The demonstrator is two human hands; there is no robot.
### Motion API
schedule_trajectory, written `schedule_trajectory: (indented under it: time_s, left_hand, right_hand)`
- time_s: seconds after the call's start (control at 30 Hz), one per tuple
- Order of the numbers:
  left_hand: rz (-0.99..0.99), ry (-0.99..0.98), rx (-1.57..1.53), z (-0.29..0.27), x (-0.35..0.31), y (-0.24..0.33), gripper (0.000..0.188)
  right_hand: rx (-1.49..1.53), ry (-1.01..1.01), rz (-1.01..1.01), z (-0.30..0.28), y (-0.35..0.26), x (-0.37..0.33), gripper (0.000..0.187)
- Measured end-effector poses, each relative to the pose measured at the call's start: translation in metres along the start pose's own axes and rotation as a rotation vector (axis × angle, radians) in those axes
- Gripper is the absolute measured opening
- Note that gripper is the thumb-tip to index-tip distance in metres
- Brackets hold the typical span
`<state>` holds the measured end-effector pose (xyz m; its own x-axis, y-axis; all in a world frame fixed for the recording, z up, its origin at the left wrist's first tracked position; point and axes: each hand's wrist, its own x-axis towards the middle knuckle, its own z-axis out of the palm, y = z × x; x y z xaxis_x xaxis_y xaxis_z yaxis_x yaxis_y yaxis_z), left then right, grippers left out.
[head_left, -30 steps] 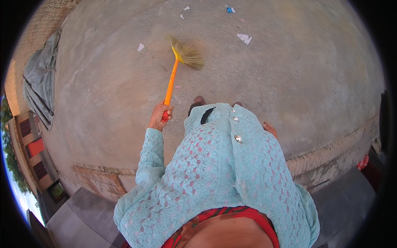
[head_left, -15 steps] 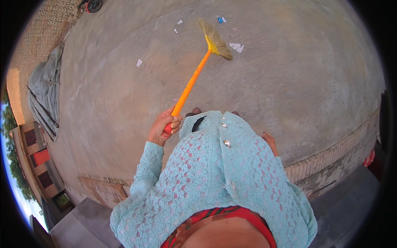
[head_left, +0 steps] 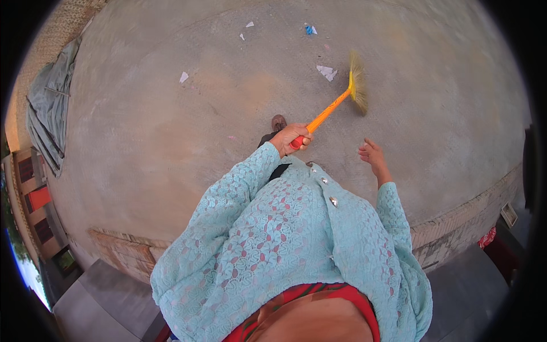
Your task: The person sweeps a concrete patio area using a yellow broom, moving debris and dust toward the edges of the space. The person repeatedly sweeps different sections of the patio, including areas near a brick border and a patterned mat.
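My left hand [head_left: 292, 138] is closed around the red end of a broom [head_left: 329, 114] with an orange handle. The handle slants up and to the right, away from my body. Its yellow neck and pale bristle head, a little blurred, are over the concrete ground, just right of some torn white paper scraps [head_left: 326, 72]. Held out at my right side, my right hand [head_left: 373, 154] is empty, its fingers loosely stretched toward the broom but apart from it.
More white scraps [head_left: 184, 77] and a blue crumpled wrapper [head_left: 309, 28] lie on the ground ahead. A grey tarp [head_left: 50, 102] is heaped at the left by a brick wall. Low brick edging [head_left: 464, 219] runs behind me on the right. My shoe [head_left: 278, 122] shows beyond my left hand.
My left hand has swung the broom to the right, its head passing from left of the torn papers to their right. My right hand has come forward from beside my body.
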<state>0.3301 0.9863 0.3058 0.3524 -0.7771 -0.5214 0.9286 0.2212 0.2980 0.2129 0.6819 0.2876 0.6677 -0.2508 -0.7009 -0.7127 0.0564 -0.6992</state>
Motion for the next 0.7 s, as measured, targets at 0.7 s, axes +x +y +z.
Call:
schedule_trajectory:
  time_s: [0.7]
  left_hand:
    - [0.423, 0.826, -0.016, 0.010, -0.195, 0.084, 0.062]
  right_hand:
    - [0.105, -0.022, 0.247, -0.018, -0.008, 0.058, 0.044]
